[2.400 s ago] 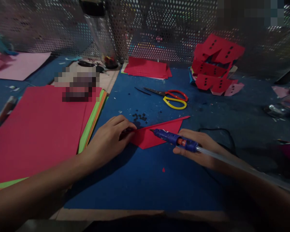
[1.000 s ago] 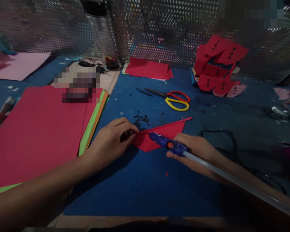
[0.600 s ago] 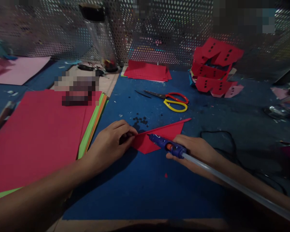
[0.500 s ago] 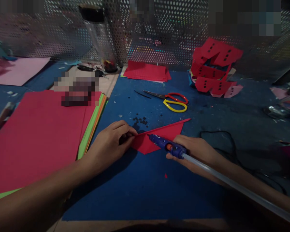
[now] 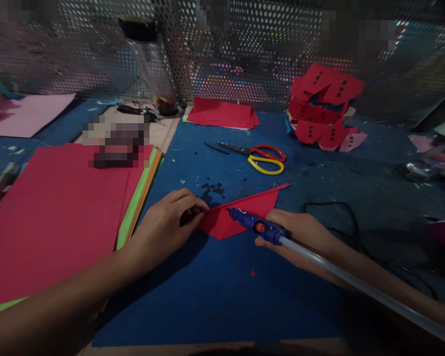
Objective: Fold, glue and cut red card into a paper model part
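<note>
So from the head view, the left hand point(image 5: 172, 215) has its thumb and fingers pinched on the left end of a red piece point(image 5: 219, 225), which lies in the middle of the blue mat point(image 5: 207, 296), folded along its far edge. The right hand point(image 5: 300, 225) is wrapped around a blue glue gun point(image 5: 246, 220), with its tip right over the piece, just this side of the fold. Can't tell if the tip actually touches. A long clear glue stick point(image 5: 319, 259) pokes out the back of the gun, over the right forearm, and a black cord point(image 5: 330, 203) curls on the mat beyond that arm

Just past the left fingers there's a scatter of little black bits point(image 5: 213, 189). Further back are scissors point(image 5: 249, 151) with 1 red handle and 1 yellow, plus a thin black strip point(image 5: 215, 148) near the blades. 1 tiny red scrap point(image 5: 252, 272) sits on the near side of the piece

Off to the left is a big pile of red sheets point(image 5: 59, 212) with green and orange edges showing. At the back, by the metal mesh point(image 5: 222, 49), there's a clear bottle point(image 5: 148, 64), a small red stack point(image 5: 220, 112) and, over to the right, some red cutouts point(image 5: 324, 109) with black squares
</note>
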`<state>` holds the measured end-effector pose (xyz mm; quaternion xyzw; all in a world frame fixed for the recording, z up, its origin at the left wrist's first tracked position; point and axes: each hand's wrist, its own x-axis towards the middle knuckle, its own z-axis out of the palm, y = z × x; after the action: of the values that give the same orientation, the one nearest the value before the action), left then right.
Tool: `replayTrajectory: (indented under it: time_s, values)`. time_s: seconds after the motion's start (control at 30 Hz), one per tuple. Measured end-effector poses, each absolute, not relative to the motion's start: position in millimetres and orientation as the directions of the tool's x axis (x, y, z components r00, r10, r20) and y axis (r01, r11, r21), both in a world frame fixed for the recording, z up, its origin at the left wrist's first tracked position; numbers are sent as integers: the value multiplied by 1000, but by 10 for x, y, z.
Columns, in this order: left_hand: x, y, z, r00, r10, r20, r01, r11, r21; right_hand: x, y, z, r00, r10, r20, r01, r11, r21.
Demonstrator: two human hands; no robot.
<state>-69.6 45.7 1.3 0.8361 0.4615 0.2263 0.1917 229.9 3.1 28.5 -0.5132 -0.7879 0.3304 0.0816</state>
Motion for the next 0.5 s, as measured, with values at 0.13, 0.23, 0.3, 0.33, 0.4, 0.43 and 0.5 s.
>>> replayTrajectory:
  time_s: [0.13,0.23,0.3,0.33,0.4,0.43,0.5]
  values:
    - [-701,464,6,475,857,198,685,-502,528,2336,37,196,-433,877,-208,777,246,-579]
    - [-705,466,-2,476,856,202,683,-505,527,2359,40,152,-444,876,-187,770,267,-579]
    - [-708,464,-7,476,855,203,684,-506,526,2359,41,159,-441,878,-186,770,264,-582]
    - [-710,462,-8,475,857,201,685,-504,526,2353,40,172,-433,880,-194,776,254,-578]
    - [-714,457,-6,472,860,194,689,-497,527,2338,39,203,-414,886,-209,791,236,-565]
    - [-715,454,-3,471,861,191,690,-495,529,2330,38,218,-409,888,-212,795,233,-560]
    - [-715,451,4,469,862,194,689,-494,531,2319,37,238,-398,894,-208,803,230,-550]
